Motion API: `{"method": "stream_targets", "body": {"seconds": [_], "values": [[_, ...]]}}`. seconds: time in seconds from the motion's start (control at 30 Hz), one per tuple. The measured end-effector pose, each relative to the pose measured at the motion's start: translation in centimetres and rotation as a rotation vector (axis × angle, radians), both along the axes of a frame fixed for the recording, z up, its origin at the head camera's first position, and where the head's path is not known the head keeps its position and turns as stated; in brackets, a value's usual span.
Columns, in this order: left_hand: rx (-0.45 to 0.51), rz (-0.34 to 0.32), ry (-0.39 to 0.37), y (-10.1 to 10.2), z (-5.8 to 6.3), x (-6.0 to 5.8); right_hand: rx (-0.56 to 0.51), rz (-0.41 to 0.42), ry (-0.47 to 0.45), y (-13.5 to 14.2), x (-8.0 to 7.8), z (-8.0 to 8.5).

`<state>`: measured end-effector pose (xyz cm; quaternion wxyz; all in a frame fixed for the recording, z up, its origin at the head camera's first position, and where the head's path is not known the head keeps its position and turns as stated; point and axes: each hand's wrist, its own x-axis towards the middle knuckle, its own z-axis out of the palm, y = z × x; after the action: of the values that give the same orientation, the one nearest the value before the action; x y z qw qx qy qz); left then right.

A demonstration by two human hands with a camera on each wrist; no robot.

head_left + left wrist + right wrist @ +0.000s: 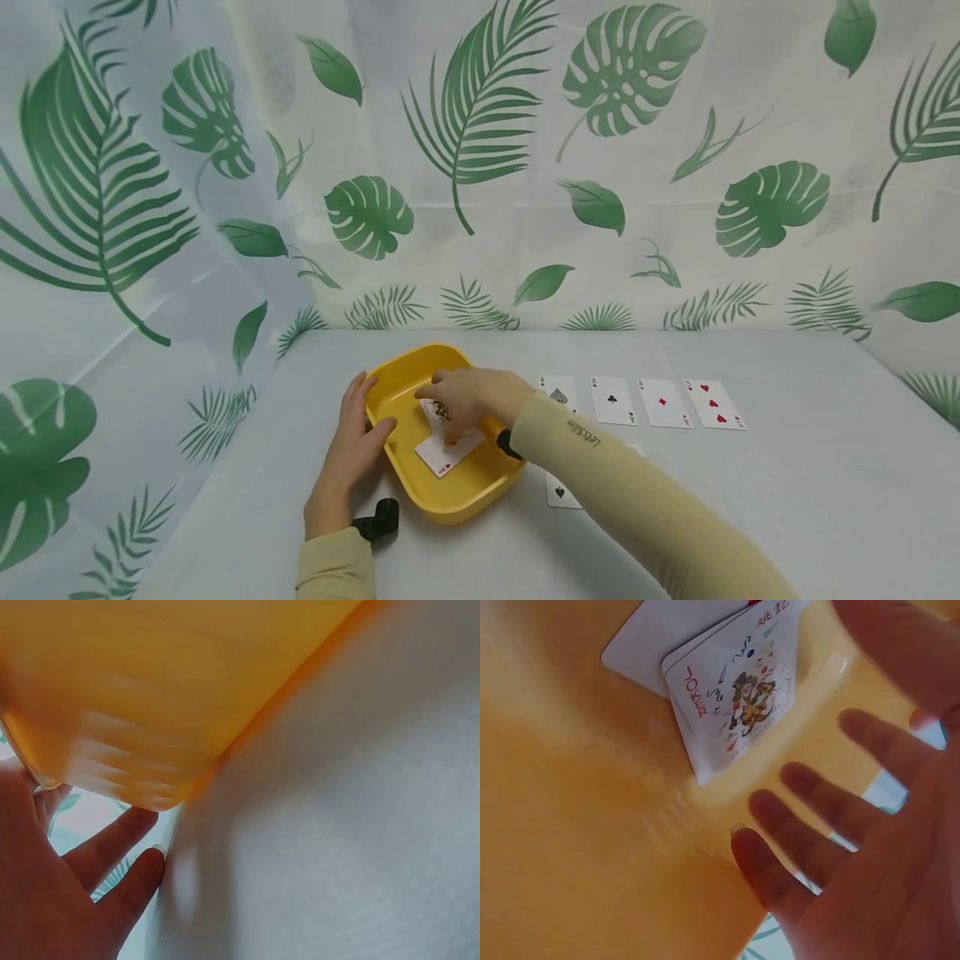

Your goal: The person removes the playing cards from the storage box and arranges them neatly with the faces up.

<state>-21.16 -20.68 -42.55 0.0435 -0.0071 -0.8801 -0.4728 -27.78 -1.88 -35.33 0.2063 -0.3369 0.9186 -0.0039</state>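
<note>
My left hand (348, 446) rests at the left side of a yellow tray (457, 508), its loosely spread fingertips at the outer wall and rim. Over the inside of the tray reaches my right hand (468, 404), with spread fingers and nothing gripped in the right wrist view. Below it lies a small pile of playing cards, topped by a joker (750, 697) with a coloured figure. An ace of hearts (435, 458) sticks out from the pile towards the near side. In the head view the right hand partly hides the joker.
Right of the tray stands a row: ace of spades (557, 390), ace of clubs (613, 401), ace of diamonds (663, 403), three of hearts (715, 405). A spade card (561, 493) lies nearer, partly under the right forearm in view. Leaf-patterned curtain (480, 250) backs the table.
</note>
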Motion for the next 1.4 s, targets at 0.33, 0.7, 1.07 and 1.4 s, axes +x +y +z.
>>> {"method": "stream_targets", "body": {"seconds": [0.33,0.7,1.07,1.4], "values": [[0.012,0.011,-0.007,0.0,0.0,0.1,0.007,-0.077,-0.068,0.1,-0.2,-0.8],[0.02,0.014,-0.001,0.0,-0.1,-0.1,0.032,-0.032,0.048,-0.3,-0.6,-1.8],[0.02,0.02,-0.005,-0.1,-0.3,-0.4,-0.045,-0.047,0.058,-0.9,-1.0,-2.4],[0.023,0.02,-0.009,-0.1,-0.2,-0.3,-0.102,0.033,0.17,-1.1,-0.5,-1.3]]}}
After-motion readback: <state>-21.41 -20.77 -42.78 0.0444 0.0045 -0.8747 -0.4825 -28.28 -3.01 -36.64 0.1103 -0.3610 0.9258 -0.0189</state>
